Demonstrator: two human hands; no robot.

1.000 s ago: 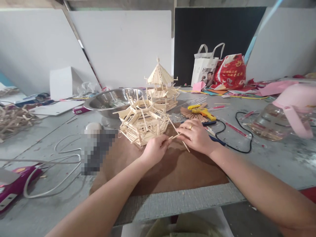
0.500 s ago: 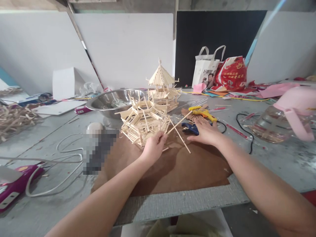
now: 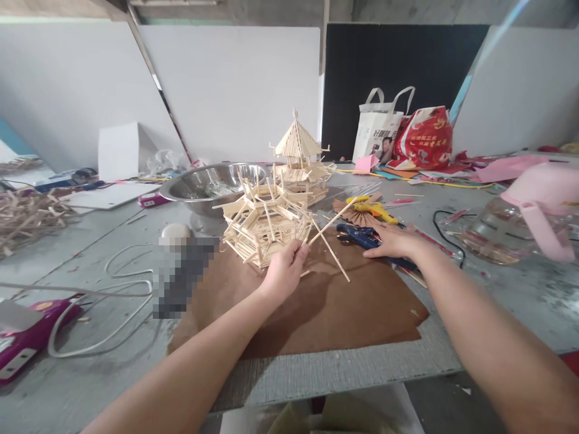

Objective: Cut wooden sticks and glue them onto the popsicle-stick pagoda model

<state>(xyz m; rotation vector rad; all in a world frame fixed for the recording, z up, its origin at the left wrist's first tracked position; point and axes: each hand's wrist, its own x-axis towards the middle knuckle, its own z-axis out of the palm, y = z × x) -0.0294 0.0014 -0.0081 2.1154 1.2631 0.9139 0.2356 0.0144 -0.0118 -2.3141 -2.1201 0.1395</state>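
We're pinching loose sticks in left hand by the part-built model, right hand covering glue gun, its grip unclear.

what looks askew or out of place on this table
The near stick model looks ragged: sticks jut out at odd angles, unlike the tidy pagoda behind it. One loose stick leans off its right side onto the brown sheet. The left hand pinches a thin stick; the right hand rests on the blue glue gun.
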